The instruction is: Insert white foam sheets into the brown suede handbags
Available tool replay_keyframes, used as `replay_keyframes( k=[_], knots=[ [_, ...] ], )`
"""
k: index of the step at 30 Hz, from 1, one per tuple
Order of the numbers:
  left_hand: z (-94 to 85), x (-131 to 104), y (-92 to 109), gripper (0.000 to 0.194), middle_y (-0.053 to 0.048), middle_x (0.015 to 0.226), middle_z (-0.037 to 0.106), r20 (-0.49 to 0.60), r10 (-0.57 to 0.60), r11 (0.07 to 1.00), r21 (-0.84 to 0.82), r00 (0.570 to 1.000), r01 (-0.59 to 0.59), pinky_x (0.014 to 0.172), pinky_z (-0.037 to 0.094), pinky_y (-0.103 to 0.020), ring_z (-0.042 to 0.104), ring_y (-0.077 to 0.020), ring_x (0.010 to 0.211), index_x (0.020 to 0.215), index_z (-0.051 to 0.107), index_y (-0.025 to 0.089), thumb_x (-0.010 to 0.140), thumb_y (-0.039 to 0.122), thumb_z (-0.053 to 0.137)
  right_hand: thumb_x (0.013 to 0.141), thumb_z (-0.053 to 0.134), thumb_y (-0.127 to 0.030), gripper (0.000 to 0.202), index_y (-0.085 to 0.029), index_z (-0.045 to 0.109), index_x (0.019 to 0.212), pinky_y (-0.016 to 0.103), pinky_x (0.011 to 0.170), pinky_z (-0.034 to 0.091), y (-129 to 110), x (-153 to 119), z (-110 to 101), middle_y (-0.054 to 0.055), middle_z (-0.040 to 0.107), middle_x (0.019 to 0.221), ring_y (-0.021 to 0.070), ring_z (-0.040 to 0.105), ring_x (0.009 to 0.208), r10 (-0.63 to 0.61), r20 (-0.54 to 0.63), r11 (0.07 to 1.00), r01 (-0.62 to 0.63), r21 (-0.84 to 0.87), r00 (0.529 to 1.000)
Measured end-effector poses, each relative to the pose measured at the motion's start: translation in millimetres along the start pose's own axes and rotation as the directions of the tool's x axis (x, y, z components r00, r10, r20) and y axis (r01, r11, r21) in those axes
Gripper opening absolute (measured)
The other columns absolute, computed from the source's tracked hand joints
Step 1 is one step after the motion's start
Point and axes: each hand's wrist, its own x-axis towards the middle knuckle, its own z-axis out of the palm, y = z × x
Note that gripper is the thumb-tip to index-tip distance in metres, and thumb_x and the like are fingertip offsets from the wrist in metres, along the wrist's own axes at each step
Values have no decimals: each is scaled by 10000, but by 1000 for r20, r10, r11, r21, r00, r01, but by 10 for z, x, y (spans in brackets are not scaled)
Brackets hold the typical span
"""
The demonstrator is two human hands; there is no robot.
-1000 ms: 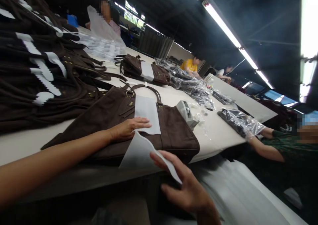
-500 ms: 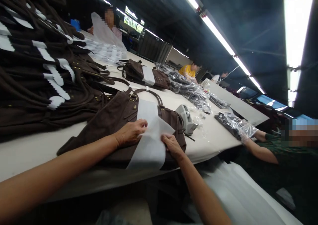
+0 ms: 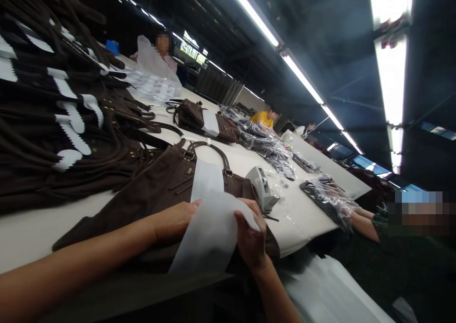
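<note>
A dark brown handbag [image 3: 149, 185] lies on the white-covered table, its two handles pointing away from me. A band of white paper [image 3: 210, 232] wraps across the bag's middle, with one end lifted into a loose flap. My right hand [image 3: 252, 237] is closed on the flap's right edge, thumb in front. On the bag, left of the band, rests my left hand [image 3: 176, 221]; its fingers go under the paper and are hidden. A pale grey tape dispenser [image 3: 262, 190] stands just beyond the bag's right end.
Piled brown bags [image 3: 53, 123] with white paper pieces on their handles fill the left. Another banded bag [image 3: 210, 122] lies farther back. Plastic-wrapped bags [image 3: 265, 145] lie beyond. At right, a co-worker's arms [image 3: 365, 223] hold a wrapped bag [image 3: 327, 194]. White sheets [image 3: 327, 285] lie lower right.
My right hand has raised the paper's end into a larger flap and turned upright. The left fingers, visible before, are now under the paper. The view has shifted slightly.
</note>
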Motion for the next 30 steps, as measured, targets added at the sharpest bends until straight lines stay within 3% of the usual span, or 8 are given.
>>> replay_keyframes(
  k=[3,7,12,17,20,23,26,30],
  knots=[
    [-42,-62,38,286,-19,877,702,86,-82,969,-227,993,100,775,488,-248,599,-176,832,925,688,200,923,295,418,951,510,-440,312,-182,681,983,283,793,496,150,307,143,63,654,990,185,611,898,180,232,977,-201,68,956],
    [-96,-136,104,251,-38,868,709,142,-33,976,-209,989,63,778,494,-253,634,-174,794,823,683,206,879,206,438,889,559,-527,404,-154,663,1003,234,649,475,594,504,523,42,667,906,159,601,772,354,488,878,-463,121,798],
    [-127,-240,122,251,-26,768,670,210,-157,933,-289,965,214,684,475,-232,620,-166,729,716,656,197,839,178,438,882,570,-536,417,-147,649,756,206,552,376,861,372,718,-8,588,639,127,530,613,478,569,838,-542,-67,669],
    [-177,-181,68,362,-28,785,682,131,-480,742,-467,867,481,748,504,-292,612,-217,776,734,664,194,874,426,424,945,508,-442,407,-155,630,685,223,589,352,708,382,738,11,586,625,139,536,632,547,514,836,-467,-289,661],
    [-124,-47,7,470,-62,771,694,185,-645,573,-524,741,630,650,507,-313,614,-246,733,756,684,163,732,621,580,950,504,-424,371,-165,643,723,240,641,368,612,483,764,40,640,719,163,572,706,559,502,828,-409,-383,660],
    [-38,28,-27,579,-74,677,672,221,-756,454,-502,616,737,518,440,-280,574,-216,605,713,666,132,562,691,674,949,515,-420,360,-157,626,730,231,633,375,615,521,708,35,644,745,155,578,705,586,513,805,-522,-281,627],
    [1,0,21,597,-50,650,648,148,-776,502,-443,613,743,488,380,-244,522,-170,567,737,676,130,580,705,648,978,432,-460,440,-158,572,689,218,567,358,631,344,510,2,591,637,124,540,598,622,447,747,-658,-94,643],
    [3,-59,163,550,-18,602,579,75,-723,651,-259,687,714,489,328,-236,477,-149,558,693,655,151,690,690,545,958,458,-386,378,-175,541,656,208,560,354,481,-227,214,-32,546,528,97,495,520,605,298,764,-644,45,739]
  ],
)
